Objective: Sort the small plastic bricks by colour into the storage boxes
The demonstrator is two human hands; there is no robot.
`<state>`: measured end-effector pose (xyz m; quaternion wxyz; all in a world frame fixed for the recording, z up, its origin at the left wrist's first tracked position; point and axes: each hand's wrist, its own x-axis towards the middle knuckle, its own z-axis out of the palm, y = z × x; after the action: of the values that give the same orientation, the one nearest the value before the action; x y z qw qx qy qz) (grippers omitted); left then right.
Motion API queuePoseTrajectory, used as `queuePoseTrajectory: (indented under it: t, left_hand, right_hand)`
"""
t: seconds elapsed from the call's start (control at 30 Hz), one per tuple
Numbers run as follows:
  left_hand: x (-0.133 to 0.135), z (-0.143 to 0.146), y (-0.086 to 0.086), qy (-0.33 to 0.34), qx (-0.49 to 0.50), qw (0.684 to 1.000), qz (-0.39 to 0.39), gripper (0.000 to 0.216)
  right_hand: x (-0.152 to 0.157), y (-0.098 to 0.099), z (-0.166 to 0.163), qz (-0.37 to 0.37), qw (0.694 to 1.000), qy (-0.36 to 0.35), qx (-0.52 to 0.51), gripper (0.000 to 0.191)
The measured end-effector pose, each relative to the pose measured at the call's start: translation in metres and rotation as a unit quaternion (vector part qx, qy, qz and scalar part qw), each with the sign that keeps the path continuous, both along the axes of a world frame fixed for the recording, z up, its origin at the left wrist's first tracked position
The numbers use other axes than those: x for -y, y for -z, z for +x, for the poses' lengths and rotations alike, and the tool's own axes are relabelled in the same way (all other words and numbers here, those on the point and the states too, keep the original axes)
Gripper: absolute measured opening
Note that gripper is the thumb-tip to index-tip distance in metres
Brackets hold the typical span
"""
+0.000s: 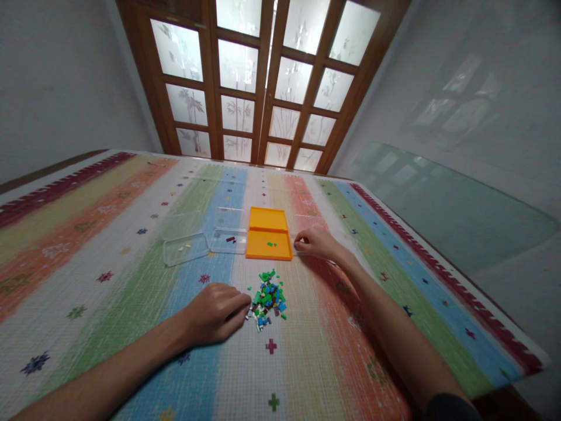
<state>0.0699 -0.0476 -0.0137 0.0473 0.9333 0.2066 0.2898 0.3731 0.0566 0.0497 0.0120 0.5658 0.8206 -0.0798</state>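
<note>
A heap of small building bricks (267,297) in green, blue, white and dark colours lies on the striped tablecloth. My left hand (221,310) rests at the heap's left edge, fingers closed together; whatever is between its fingertips is hidden. Farther out, my right hand (316,242) is pinched over a clear box (302,252) that it partly covers. A small dark bit shows at its fingertips, too small to name. Just left of that hand lies an opened orange box (268,252) with a few green bricks (272,244) in it.
Left of the orange box stands a clear box (219,250) with dark red bricks (231,240). Beyond it is another clear box (170,262) with pale pieces (184,248). A glass panel (456,204) is at the right, and wooden doors (267,99) stand behind the table.
</note>
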Motion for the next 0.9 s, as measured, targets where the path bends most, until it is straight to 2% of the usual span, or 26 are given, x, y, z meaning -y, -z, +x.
queuePoseTrajectory:
  t: [0.23, 0.5, 0.7, 0.9]
  left_hand:
    - [0.0000, 0.0003, 0.0001, 0.001, -0.001, 1.000, 0.002, 0.023]
    - [0.0001, -0.0001, -0.0001, 0.003, -0.002, 1.000, 0.002, 0.024]
    - [-0.0005, 0.0002, -0.0001, 0.002, -0.004, 1.000, 0.000, 0.023]
    - [0.0001, -0.0001, -0.0006, -0.001, -0.005, 1.000, -0.004, 0.022]
  right_hand:
    - [-0.0023, 0.0028, -0.0003, 0.010, 0.999, 0.015, 0.034, 0.028]
    - [-0.0009, -0.0004, 0.0009, -0.013, 0.999, 0.018, 0.048, 0.027]
    - [-0.0033, -0.0006, 0.0051, -0.029, 0.999, 0.021, 0.011, 0.026]
    - [-0.0076, 0.0048, 0.0058, -0.034, 0.995, 0.087, -0.044, 0.024]
